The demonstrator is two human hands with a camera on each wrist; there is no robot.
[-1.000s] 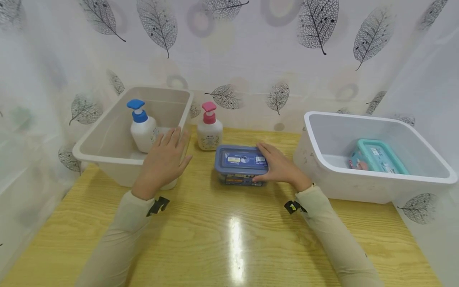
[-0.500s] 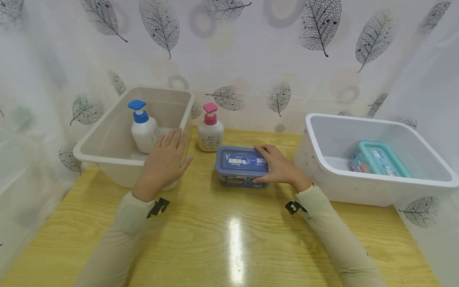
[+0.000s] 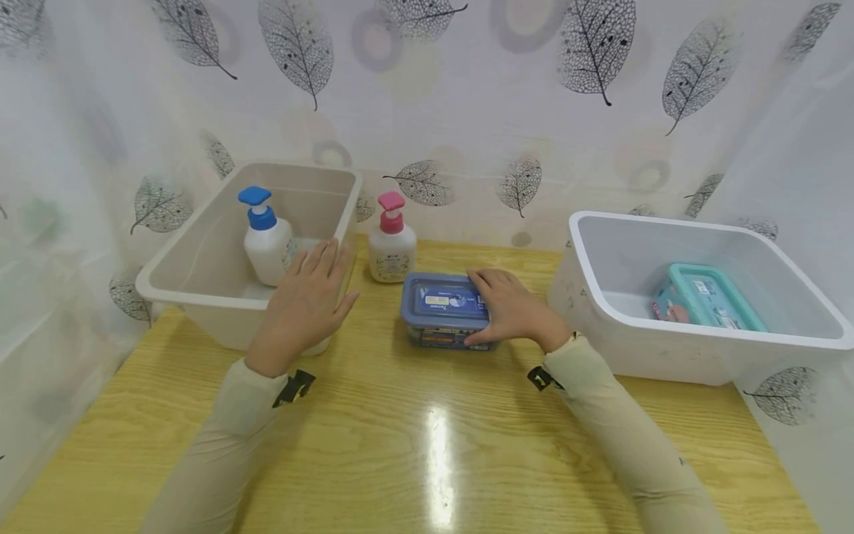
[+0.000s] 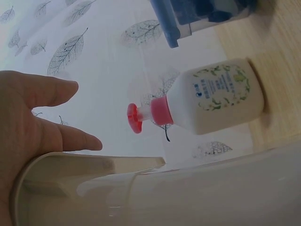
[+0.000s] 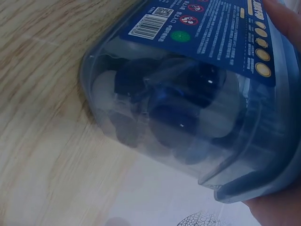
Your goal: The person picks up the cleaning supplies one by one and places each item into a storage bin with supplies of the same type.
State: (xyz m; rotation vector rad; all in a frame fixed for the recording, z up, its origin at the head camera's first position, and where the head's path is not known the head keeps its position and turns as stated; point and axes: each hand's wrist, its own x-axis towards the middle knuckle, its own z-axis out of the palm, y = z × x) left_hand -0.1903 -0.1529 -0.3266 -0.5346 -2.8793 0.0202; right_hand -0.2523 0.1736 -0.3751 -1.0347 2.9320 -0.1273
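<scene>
My right hand [image 3: 512,308] grips the right end of a clear plastic box with a blue lid [image 3: 440,300] on the table, thumb at the front and fingers over the back of the lid. Through its clear wall [image 5: 174,113], dark blue and whitish rounded pieces show in the right wrist view. My left hand [image 3: 300,311] lies with straight fingers over the right front rim of a beige bin [image 3: 200,298], holding nothing. Inside that bin stands a white pump bottle with a blue top [image 3: 267,248]. Between bin and box is another pump bottle, pink-topped [image 3: 392,252], upright on the table.
At the right stands a white bin [image 3: 667,348] with a teal-lidded box [image 3: 717,297] lying in it. A pale curtain printed with leaves [image 3: 427,111] hangs behind and around the wooden table [image 3: 373,445].
My right hand has shifted slightly left on the blue-lidded box, which stays in place. The left hand has kept its pose on the bin rim.
</scene>
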